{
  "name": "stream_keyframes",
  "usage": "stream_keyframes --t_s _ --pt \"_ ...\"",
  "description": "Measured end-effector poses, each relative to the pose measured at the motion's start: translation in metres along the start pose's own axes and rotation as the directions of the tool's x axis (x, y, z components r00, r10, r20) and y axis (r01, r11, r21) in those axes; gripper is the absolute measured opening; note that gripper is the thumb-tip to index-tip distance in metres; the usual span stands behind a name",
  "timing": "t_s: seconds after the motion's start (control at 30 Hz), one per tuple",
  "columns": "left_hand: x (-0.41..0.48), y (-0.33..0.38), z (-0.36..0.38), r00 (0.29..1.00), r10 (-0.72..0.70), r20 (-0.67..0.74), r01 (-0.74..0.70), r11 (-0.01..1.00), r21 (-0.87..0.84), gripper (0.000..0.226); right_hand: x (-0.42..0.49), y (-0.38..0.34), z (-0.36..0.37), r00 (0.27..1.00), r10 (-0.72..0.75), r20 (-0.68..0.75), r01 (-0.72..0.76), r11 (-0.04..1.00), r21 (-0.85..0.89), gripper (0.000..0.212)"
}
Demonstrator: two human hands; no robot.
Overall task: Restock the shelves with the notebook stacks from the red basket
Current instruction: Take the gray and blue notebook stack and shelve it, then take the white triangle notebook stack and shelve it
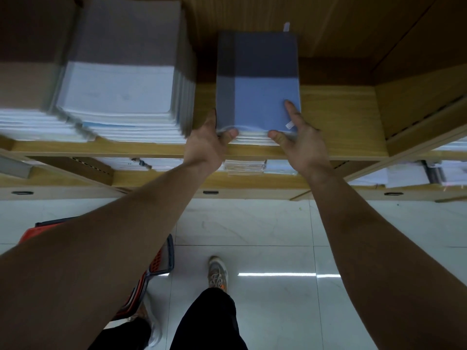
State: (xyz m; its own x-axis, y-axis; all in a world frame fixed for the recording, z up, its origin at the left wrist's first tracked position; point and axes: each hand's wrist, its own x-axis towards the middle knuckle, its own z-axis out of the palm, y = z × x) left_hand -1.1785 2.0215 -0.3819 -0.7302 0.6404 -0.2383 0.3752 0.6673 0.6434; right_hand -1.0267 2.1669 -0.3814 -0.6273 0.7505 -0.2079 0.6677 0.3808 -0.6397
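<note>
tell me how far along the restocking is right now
Done: a tall white stack already sits on the wooden shelf. In hand: the left hand and right hand hold the blue notebook stack at the shelf's front edge. Left: unclear, since the arm hides the red basket contents.
</note>
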Motion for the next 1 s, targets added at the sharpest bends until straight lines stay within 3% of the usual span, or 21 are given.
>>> stream_keyframes --t_s 0.1,0.27,0.37,0.47,0.57,0.8,1.0 --pt "-0.006 -0.001 -0.014 0.996 -0.026 0.085 0.031 0.998 -0.057 0.049 -0.018 -0.011 0.009 0.998 0.064 0.000 -0.063 0.996 -0.058 0.079" --pt "-0.070 -0.043 -0.050 0.959 -0.066 0.274 0.040 0.994 0.099 0.045 -0.097 -0.034 0.037 0.989 0.140 -0.040 -0.145 0.938 -0.313 0.083" --pt "-0.123 -0.107 -0.076 0.915 -0.149 0.375 0.073 0.975 0.209 0.049 -0.145 -0.049 0.072 0.971 0.181 0.158 -0.110 0.919 -0.378 0.073" --pt "-0.160 -0.176 -0.100 0.850 -0.283 0.444 0.109 0.920 0.377 0.052 -0.163 -0.074 0.111 0.870 0.220 0.440 -0.005 0.898 -0.439 0.070" --pt "-0.192 -0.231 -0.129 0.813 -0.389 0.433 0.204 0.887 0.413 0.044 -0.176 -0.115 0.153 0.781 0.184 0.597 0.151 0.871 -0.467 0.064" --pt "-0.247 -0.358 -0.192 0.783 -0.525 0.333 0.422 0.842 0.335 0.046 -0.204 -0.209 0.274 0.627 0.088 0.774 0.441 0.778 -0.446 0.054" --pt "-0.274 -0.474 -0.208 0.728 -0.614 0.305 0.536 0.787 0.304 0.045 -0.213 -0.254 0.379 0.513 0.067 0.855 0.567 0.721 -0.397 0.046"
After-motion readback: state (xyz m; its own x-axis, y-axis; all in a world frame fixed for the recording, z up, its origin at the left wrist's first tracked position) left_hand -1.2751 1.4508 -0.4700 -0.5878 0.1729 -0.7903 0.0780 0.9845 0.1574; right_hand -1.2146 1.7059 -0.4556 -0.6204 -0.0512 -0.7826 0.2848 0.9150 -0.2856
